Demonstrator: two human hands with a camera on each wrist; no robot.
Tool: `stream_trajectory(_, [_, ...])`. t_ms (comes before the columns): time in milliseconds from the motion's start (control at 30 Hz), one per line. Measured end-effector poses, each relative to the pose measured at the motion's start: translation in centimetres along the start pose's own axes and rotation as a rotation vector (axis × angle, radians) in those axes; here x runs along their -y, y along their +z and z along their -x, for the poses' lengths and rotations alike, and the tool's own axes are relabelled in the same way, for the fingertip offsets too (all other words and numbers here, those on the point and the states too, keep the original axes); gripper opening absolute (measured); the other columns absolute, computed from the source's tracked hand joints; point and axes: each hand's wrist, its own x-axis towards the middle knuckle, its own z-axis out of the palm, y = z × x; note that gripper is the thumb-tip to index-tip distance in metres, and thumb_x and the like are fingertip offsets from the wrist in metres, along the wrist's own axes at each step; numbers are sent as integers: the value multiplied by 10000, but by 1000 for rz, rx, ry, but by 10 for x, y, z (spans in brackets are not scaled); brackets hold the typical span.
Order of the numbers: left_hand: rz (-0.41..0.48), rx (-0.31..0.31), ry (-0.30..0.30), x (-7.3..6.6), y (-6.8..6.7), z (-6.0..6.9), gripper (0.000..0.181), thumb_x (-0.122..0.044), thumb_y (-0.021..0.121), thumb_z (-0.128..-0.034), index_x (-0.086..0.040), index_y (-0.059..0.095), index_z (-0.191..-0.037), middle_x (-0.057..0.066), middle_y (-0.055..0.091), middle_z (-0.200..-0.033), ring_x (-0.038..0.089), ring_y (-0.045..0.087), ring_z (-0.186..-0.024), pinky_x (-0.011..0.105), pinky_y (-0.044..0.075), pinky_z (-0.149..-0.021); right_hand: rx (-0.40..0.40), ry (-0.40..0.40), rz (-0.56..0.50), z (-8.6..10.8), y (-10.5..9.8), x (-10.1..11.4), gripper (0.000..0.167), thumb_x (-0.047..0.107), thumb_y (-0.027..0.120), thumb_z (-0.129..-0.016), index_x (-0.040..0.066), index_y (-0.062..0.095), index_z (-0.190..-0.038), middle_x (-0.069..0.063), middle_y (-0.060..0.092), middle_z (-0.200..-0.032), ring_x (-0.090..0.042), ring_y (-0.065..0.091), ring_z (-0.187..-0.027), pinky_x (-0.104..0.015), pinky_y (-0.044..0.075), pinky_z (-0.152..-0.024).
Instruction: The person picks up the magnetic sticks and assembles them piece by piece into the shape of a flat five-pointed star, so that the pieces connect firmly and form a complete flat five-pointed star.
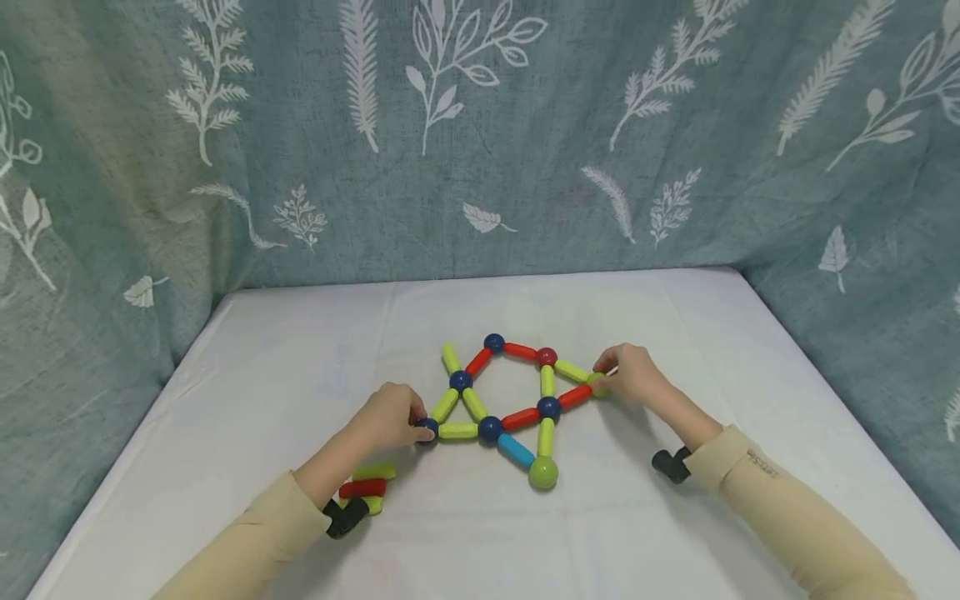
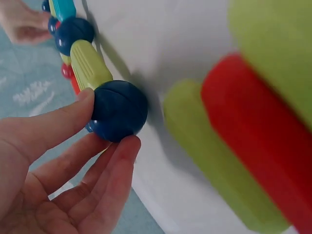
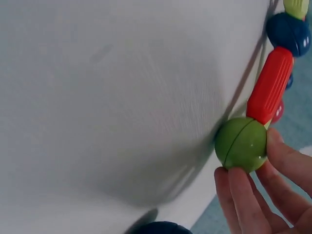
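A flat frame of joined rods and balls lies on the white cloth. My left hand (image 1: 386, 417) pinches the dark blue ball (image 2: 119, 109) at its left corner between thumb and fingers. At the right corner, my right hand (image 1: 633, 375) grips a green ball (image 3: 241, 145) with thumb and fingertips. A red rod (image 3: 271, 85) runs from that green ball to another blue ball (image 1: 549, 407). A light blue rod (image 1: 516, 451) meets the larger green ball (image 1: 543, 472) at the near corner. One yellow-green rod (image 1: 450, 358) sticks out at the upper left with a free end.
Beside the left wrist lie loose rods, among them a red rod (image 1: 363, 488) and a yellow-green rod (image 1: 373, 472). A dark blue rounded thing (image 3: 163, 228) is cut off by the right wrist view's bottom edge. A patterned curtain (image 1: 480, 150) hangs behind the table.
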Motion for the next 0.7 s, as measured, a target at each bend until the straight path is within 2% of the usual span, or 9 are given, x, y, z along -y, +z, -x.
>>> stream_trajectory(167, [-24,-13,11,-13,11,10,153,-157,774,-729,-48,674,-694,-30,534,-568,107,456,-548,221,382,-508,7,29,12,-10,-4,1,230,53,697,-787,-58,644,-982,-188,639,-985,-301,577,-911,-401,474,-778])
stream_trajectory(300, [-49,-20,61,-28,20,17,248,-175,773,-732,-74,601,-585,-36,489,-512,89,414,-496,206,343,-464,22,68,12,-19,-8,0,246,40,681,-798,-66,636,-1016,-207,627,-1027,-303,577,-923,-372,489,-762])
stream_trajectory(400, [-30,-17,97,-37,24,21,302,-172,775,-730,-78,544,-559,-32,459,-501,80,385,-483,191,315,-446,22,81,-3,-24,-11,-4,265,40,670,-808,-66,627,-1047,-212,620,-1051,-302,575,-927,-358,490,-757])
stream_trajectory(533, [8,-30,118,-40,29,23,292,-164,780,-720,-71,548,-570,-34,465,-521,76,395,-496,187,326,-448,21,92,-54,-28,-13,-9,296,55,670,-809,-63,616,-1076,-212,612,-1069,-300,574,-931,-340,492,-748])
stream_trajectory(700, [38,-36,120,-37,30,23,249,-167,781,-717,-71,585,-597,-44,494,-549,71,420,-506,189,354,-452,48,138,-145,-31,-14,-13,314,61,672,-808,-61,607,-1090,-212,600,-1093,-281,586,-914,-311,502,-739])
